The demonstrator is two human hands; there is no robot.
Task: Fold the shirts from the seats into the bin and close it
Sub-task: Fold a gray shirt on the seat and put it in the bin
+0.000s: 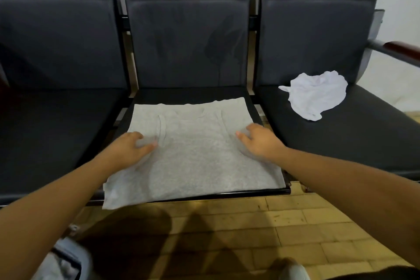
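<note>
A grey shirt (193, 150) lies spread flat on the middle seat (193, 92), its near left corner hanging over the seat's front edge. My left hand (129, 146) rests on the shirt's left side, fingers on the fabric near a seam. On the right side lies my right hand (259, 141), pressing the cloth with relaxed fingers. A crumpled white shirt (316, 96) sits on the right seat (341, 134). At the bottom left corner, part of a pale bin (66, 261) shows on the floor, with cloth inside.
Three dark padded seats stand in a row, the left seat (56, 134) bare. A wooden armrest (400, 49) sticks out at the far right. The floor (250, 229) is yellowish tile. A shoe tip (293, 268) shows at the bottom.
</note>
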